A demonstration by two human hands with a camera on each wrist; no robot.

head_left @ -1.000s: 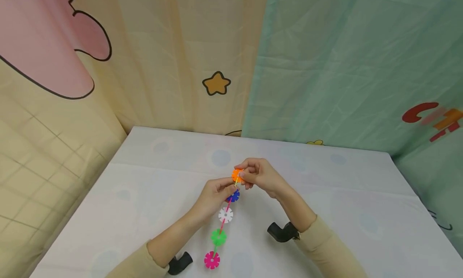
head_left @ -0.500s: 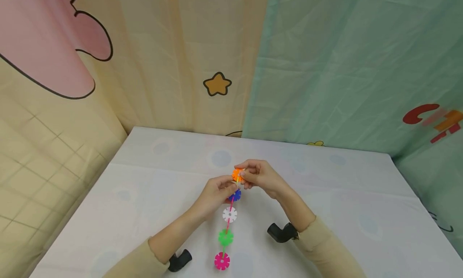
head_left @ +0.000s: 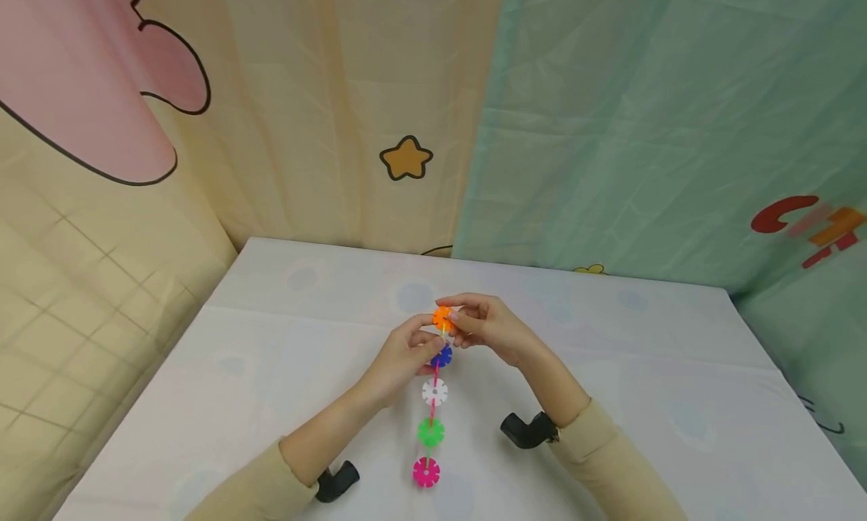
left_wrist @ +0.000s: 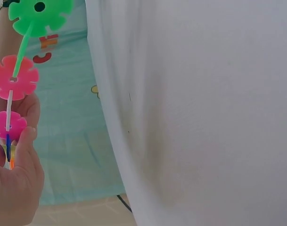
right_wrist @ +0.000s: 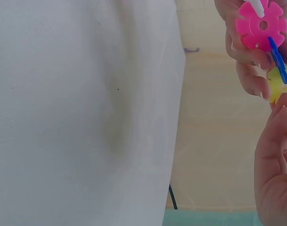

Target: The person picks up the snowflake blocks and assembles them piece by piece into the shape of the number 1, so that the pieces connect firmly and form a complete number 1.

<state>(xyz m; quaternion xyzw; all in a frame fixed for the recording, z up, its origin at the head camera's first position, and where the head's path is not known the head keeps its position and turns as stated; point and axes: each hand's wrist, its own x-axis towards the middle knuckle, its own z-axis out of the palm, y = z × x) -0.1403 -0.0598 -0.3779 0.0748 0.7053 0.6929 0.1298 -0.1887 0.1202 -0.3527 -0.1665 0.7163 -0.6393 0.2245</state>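
A chain of slotted plastic discs, snowflake building pieces, hangs from both hands above the table. In the head view, my left hand [head_left: 396, 363] pinches the chain near its upper end, by the blue disc [head_left: 442, 355]. My right hand [head_left: 491, 327] pinches the orange disc [head_left: 443, 319] at the top. Below follow a white disc [head_left: 435, 391], a green disc [head_left: 430, 432] and a magenta disc [head_left: 426, 473], with others edge-on between them. In the right wrist view, a yellow disc [right_wrist: 281, 84] sits between the blue and orange ones, partly hidden by fingers.
A white dotted cloth covers the table [head_left: 643, 400]. Black elbow-shaped pieces stick out at the left sleeve [head_left: 337, 482] and the right sleeve [head_left: 530, 431]. Behind the table hang printed curtains [head_left: 609, 129].
The chain's lower end has swung right, so it hangs nearly straight toward me. Both hands have risen slightly in the head view, still holding the same end of the chain.
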